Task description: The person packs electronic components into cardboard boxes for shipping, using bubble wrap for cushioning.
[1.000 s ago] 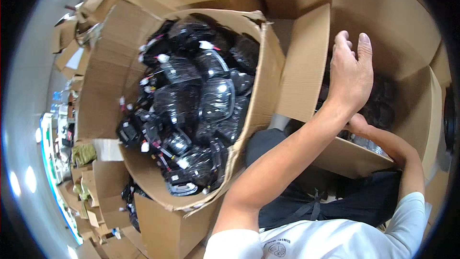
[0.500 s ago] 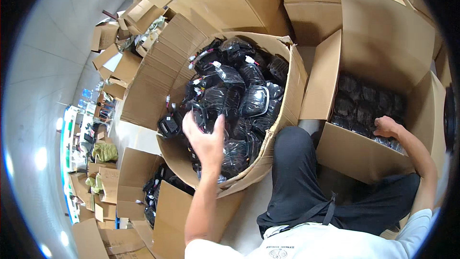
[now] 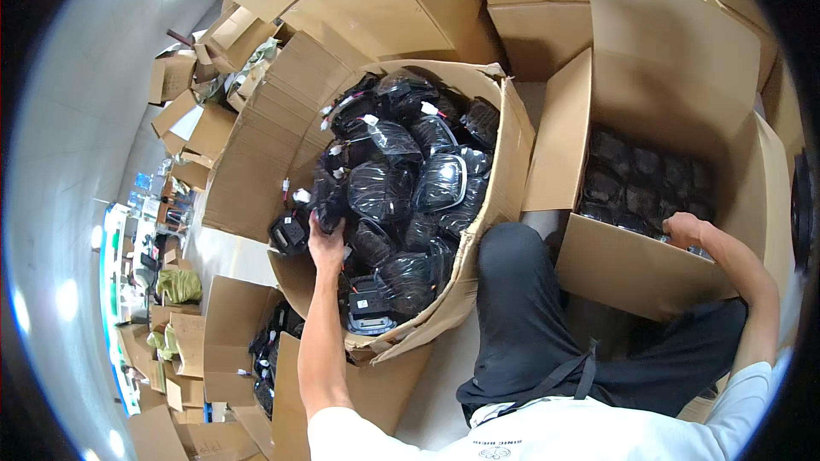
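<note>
Bagged black part (image 3: 329, 196) in left grip (image 3: 325, 248), amid cardboard boxes (image 3: 256, 154) on grey floor (image 3: 77, 162).

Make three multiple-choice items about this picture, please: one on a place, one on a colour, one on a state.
1. Where is the left hand?
A. on the floor
B. in the big round carton of bagged parts
C. on the knee

2. What colour are the bagged parts?
A. black
B. yellow
C. white

3. How is the square box at the right hand?
A. taped shut
B. crushed flat
C. open, flaps up

Answers: 1 B, the hand grips a bagged part inside the carton. 2 A, the parts look black under clear wrap. 3 C, its flaps stand up and rows of dark parts show inside.
</note>
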